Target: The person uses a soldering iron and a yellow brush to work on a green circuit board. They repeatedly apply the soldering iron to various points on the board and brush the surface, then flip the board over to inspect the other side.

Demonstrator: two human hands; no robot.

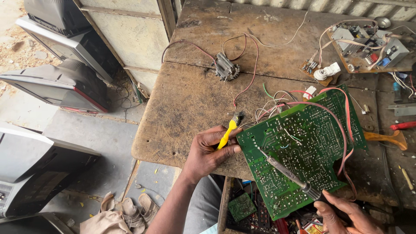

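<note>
At the bottom right the right hand [346,214] shows only in part, its fingers curled tight round the handle of a soldering iron [286,171]; the iron slants up and left, its tip resting on the solder side of the green board [303,143]. The board lies tilted at the near edge of the bench [186,104], its lower corner hanging past the edge, a pink wire [344,138] looping over its right side. At the board's left edge the left hand [208,151] grips the corner, thumb pressed on the board's face and the other fingers wrapped below; the same fingers are clamped on a yellow brush [228,132], which sticks up and right with its dark bristles above the knuckles. Under the bench, near the person's knees, a small green board [242,206] lies among clutter. On the floor to the left lie sandals [138,210], and beyond them stand several grey television sets [60,84]. Farther back on the bench sits a transformer [226,68] with red leads trailing from it. At the far right corner a second chassis [368,47] rests with ribbon cables and white connectors. A wooden handle [385,138] and a red tool [403,125] lie at the right edge, just beyond the board.
</note>
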